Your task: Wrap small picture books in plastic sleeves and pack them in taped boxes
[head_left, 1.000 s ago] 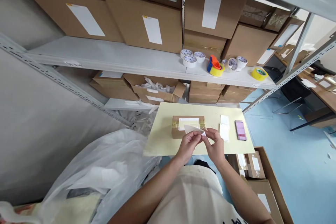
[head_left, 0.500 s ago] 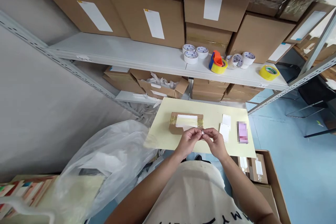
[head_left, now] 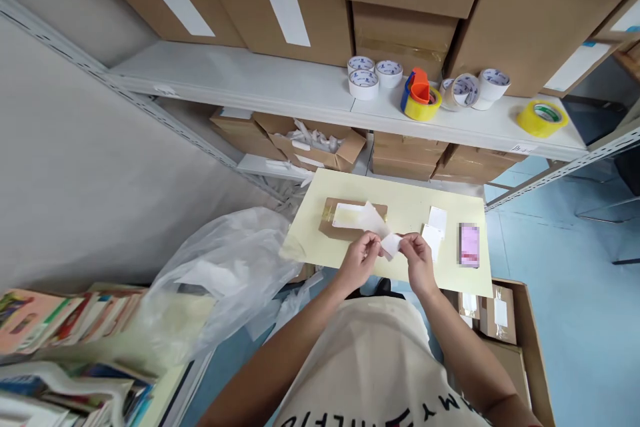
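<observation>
A white paper label (head_left: 391, 245) is pinched between my two hands, one part of it folded or peeled away from the part that stands up toward the box. My left hand (head_left: 361, 257) grips its left side with thumb and fingers closed. On the other side, my right hand (head_left: 419, 259) pinches the right corner. Just beyond them a taped cardboard box (head_left: 334, 230) lies on the pale yellow tabletop (head_left: 310, 237), a white label on its top. Two white label sheets (head_left: 431, 240) lie to the right of my right hand.
Right of the sheets lies a pink, blurred-out item (head_left: 469, 245). Tape rolls (head_left: 364, 85) and a tape dispenser (head_left: 420, 100) line the shelf edge (head_left: 240, 103) ahead. A clear plastic bag (head_left: 220, 273) bulges at the left; an open carton of boxes (head_left: 530, 340) stands low right.
My hands have drawn slightly apart, and the label between them now shows as two spread white parts. The view has tilted downward and come closer to the shelf.
</observation>
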`<state>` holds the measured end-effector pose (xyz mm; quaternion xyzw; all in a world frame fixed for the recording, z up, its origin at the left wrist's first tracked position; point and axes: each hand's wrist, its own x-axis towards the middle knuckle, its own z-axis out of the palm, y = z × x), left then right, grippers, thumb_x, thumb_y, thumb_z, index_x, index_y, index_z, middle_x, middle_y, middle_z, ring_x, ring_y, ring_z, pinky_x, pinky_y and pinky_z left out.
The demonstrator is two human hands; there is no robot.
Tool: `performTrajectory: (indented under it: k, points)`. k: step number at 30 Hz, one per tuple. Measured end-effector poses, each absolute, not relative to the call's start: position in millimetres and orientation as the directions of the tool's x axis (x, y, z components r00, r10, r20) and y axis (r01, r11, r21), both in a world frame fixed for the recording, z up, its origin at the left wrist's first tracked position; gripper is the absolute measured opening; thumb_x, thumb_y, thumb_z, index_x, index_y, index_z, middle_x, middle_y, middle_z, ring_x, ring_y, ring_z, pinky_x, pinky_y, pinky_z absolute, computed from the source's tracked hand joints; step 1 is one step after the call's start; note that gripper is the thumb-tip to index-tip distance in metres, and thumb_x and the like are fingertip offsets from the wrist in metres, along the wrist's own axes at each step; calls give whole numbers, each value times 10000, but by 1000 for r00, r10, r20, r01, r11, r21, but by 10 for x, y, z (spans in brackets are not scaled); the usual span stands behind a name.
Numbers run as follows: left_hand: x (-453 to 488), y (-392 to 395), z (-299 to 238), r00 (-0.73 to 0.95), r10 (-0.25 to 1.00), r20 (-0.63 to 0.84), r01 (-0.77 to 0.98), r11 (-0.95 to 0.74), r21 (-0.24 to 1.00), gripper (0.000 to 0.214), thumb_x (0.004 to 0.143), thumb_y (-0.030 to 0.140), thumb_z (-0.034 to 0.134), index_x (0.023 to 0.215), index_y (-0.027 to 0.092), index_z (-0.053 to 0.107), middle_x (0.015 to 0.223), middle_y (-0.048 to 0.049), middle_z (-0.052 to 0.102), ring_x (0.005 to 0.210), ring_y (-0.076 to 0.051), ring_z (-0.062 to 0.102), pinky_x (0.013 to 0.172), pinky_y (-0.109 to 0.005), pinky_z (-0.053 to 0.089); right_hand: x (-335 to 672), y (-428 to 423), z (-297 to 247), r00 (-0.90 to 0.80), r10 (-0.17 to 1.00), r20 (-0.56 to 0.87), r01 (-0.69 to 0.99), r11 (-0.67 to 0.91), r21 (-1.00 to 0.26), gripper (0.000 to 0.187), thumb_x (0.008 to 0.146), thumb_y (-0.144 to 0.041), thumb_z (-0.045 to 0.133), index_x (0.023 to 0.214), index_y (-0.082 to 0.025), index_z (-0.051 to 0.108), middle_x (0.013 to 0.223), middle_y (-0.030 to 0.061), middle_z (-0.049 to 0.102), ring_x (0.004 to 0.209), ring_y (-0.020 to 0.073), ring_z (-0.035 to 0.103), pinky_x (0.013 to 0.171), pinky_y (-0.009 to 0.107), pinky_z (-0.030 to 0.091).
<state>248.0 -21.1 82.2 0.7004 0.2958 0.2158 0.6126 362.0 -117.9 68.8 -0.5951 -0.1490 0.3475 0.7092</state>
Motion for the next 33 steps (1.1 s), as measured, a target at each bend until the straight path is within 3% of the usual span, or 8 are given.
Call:
performTrajectory:
  k: [3, 7, 11, 16, 21, 25, 28, 33]
  points:
    - [2353, 13, 785, 641, 754, -144, 211, 8, 977, 237, 843, 422, 500, 726, 222, 450, 520, 70, 468, 495, -99, 476, 533, -222, 399, 3667, -1093, 640, 767, 580, -276, -402, 98, -911, 300, 696, -470, 724, 695, -222, 556, 697, -22, 593, 655, 136, 530, 642, 286, 467]
    - [2148, 423, 775, 475, 830, -292, 234, 201, 951, 208, 764, 397, 539, 709, 224, 438, 430, 123, 350, 343, -64, 365, 405, -193, 318, 3709, -983, 583, 783, 547, -296, -404, 85, -911, 318, 705, -477, 713, 701, -217, 530, 594, -66, 462, 522, 92, 402, 535, 252, 368]
    - [1941, 843, 786, 326, 887, -328, 175, 285, 942, 181, 702, 352, 571, 717, 207, 464, 477, 87, 493, 371, -67, 465, 395, -178, 346, 3703, -878, 499, 832, 484, -272, -345, 67, -936, 319, 720, -481, 701, 743, -219, 519, 556, -102, 368, 453, 66, 297, 487, 247, 292]
    - [1699, 1484, 683, 168, 943, -287, 145, 264, 954, 157, 725, 329, 563, 763, 205, 474, 564, 49, 594, 468, -111, 598, 413, -182, 406, 3622, -677, 488, 928, 283, -243, -292, 144, -945, 323, 752, -454, 682, 741, -237, 443, 528, -129, 284, 421, 56, 225, 464, 239, 273]
    - [1682, 2275, 504, 268, 944, -193, 314, 104, 944, 77, 805, 210, 538, 743, 197, 495, 586, 28, 628, 542, -119, 622, 551, -232, 493, 3408, -458, 570, 947, 213, -240, -280, 181, -943, 309, 760, -447, 696, 770, -238, 469, 510, -134, 290, 428, 60, 258, 504, 244, 333]
    - [1949, 2898, 460, 381, 913, -146, 424, -32, 905, 123, 784, 80, 541, 708, 175, 525, 570, 51, 598, 590, -107, 597, 678, -256, 482, 3130, -353, 559, 960, 139, -243, -266, 185, -946, 335, 741, -475, 712, 787, -234, 483, 506, -135, 305, 426, 58, 283, 512, 243, 339]
    - [2263, 3280, 473, 439, 892, -109, 420, -96, 903, 145, 778, 65, 543, 679, 170, 548, 582, 50, 585, 718, -126, 601, 814, -281, 457, 2934, -326, 525, 967, 115, -228, -245, 158, -957, 344, 749, -493, 702, 782, -235, 477, 513, -130, 299, 426, 63, 295, 491, 241, 319]
    - [2564, 3542, 484, 524, 849, -64, 338, -139, 931, 81, 761, 125, 588, 812, 168, 635, 861, -28, 677, 1068, -209, 585, 1019, -370, 379, 2765, -275, 500, 976, 104, -192, -206, 142, -968, 346, 759, -510, 696, 787, -233, 490, 535, -117, 320, 437, 65, 297, 462, 235, 297]
